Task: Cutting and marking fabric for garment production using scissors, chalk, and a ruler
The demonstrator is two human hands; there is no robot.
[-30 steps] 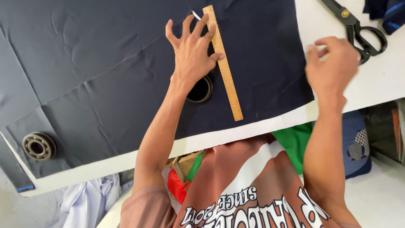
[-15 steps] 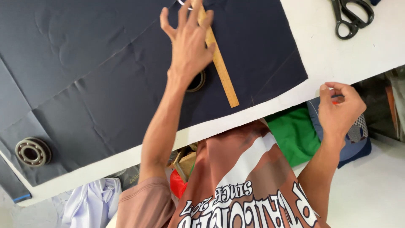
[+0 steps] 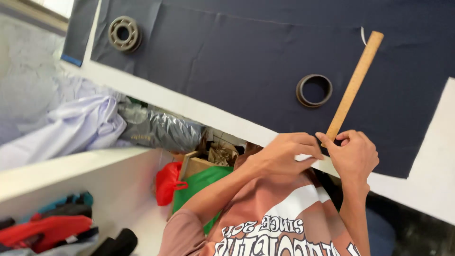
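— At the near edge of the desk point(image 3: 199, 110), where were the hands?
— Together. The left hand point(image 3: 284, 154) and right hand point(image 3: 353, 156) met at the lower end of the wooden ruler point(image 3: 353, 87), fingers curled and pinching something small I couldn't make out.
— And the ruler?
— It lay slanted on the dark cloth point(image 3: 227, 61), just beside a black ring point(image 3: 313, 90).
— Any room?
— Open cloth stretched left toward a metal bearing point(image 3: 124, 33) near the far corner.
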